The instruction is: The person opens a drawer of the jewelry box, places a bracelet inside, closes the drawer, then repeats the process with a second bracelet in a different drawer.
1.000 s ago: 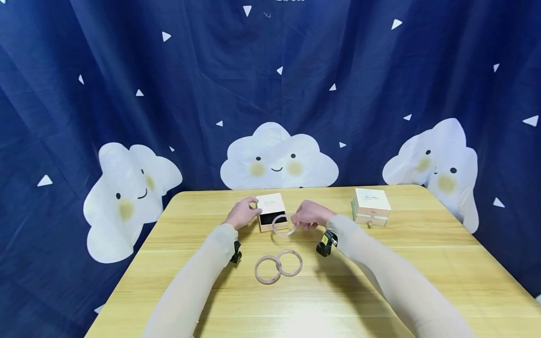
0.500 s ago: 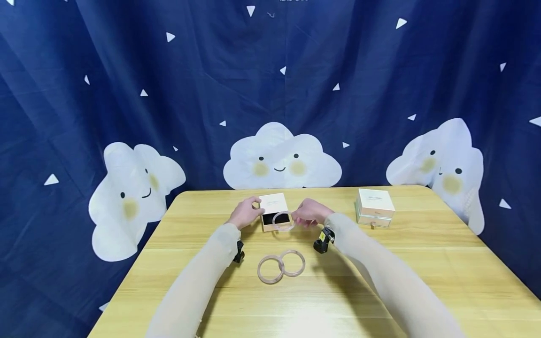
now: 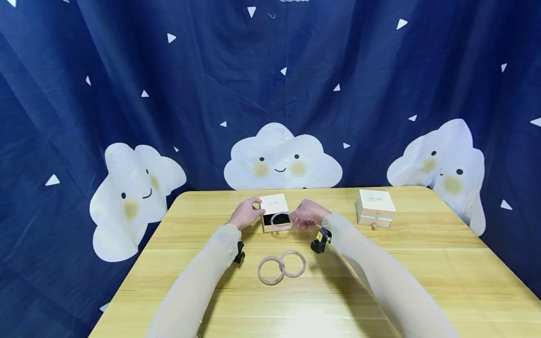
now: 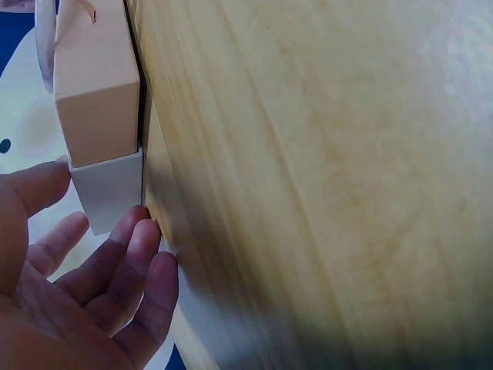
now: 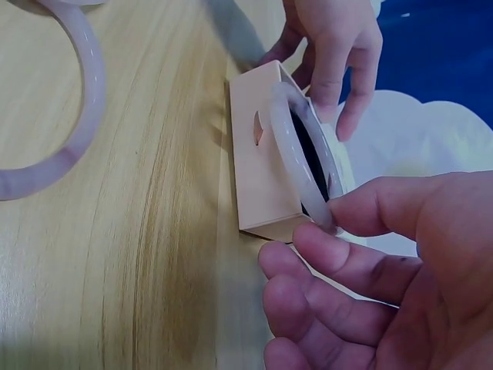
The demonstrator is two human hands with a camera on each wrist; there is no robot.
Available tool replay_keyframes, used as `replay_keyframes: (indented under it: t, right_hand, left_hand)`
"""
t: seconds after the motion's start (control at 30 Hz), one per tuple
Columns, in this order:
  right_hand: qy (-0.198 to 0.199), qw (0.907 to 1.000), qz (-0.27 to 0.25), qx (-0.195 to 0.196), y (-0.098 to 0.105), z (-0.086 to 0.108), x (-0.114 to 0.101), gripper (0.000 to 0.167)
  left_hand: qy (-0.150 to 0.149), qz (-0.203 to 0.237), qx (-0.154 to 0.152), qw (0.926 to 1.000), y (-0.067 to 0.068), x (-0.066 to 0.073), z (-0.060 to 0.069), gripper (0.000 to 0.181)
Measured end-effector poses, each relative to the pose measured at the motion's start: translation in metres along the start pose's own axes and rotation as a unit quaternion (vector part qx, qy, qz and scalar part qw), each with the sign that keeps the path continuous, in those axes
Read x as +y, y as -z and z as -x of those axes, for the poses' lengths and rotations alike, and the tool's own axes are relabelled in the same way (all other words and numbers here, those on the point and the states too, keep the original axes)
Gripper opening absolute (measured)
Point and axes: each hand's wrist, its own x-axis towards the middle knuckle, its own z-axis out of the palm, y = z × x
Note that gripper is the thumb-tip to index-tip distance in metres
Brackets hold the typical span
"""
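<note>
A small pale box with a white lid [image 3: 274, 203] and a pinkish drawer [image 5: 266, 166] stands near the table's far edge. Its drawer is partly pulled out and shows a black inside. At the box's back end, my left hand [image 3: 246, 213] holds it between thumb and fingers [image 4: 146, 301]. My right hand [image 3: 309, 213] pinches a pale pink bangle [image 5: 293, 150] between thumb and forefinger. That bangle is tilted over the black opening; whether it touches the lining, I cannot tell. Closer to me, two more bangles, a left one [image 3: 271, 283] and a right one [image 3: 304, 264], lie overlapping on the table.
A second pale box [image 3: 376, 206] with its drawer closed stands at the back right of the wooden table [image 3: 422, 263]. Behind the table hangs a dark blue curtain [image 3: 203, 94] with clouds and white triangles.
My right hand has lowered the bangle slightly and moved it a little leftward over the drawer. The left hand stays on the box. The head view has shifted slightly.
</note>
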Motion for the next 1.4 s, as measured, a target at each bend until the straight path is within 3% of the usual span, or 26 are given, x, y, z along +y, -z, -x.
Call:
replay_keyframes:
  t: [0.87, 1.4]
  right_hand:
    - [-0.007, 0.9999, 0.007, 0.005, -0.008, -0.010, 0.000, 0.022]
    - [0.000, 0.9986, 0.031, 0.042, -0.018, -0.014, -0.001, 0.024]
  left_hand:
    - [0.000, -0.001, 0.006, 1.0000, -0.001, -0.002, -0.001, 0.047]
    - [-0.001, -0.001, 0.005, 1.0000, 0.000, -0.003, -0.002, 0.046]
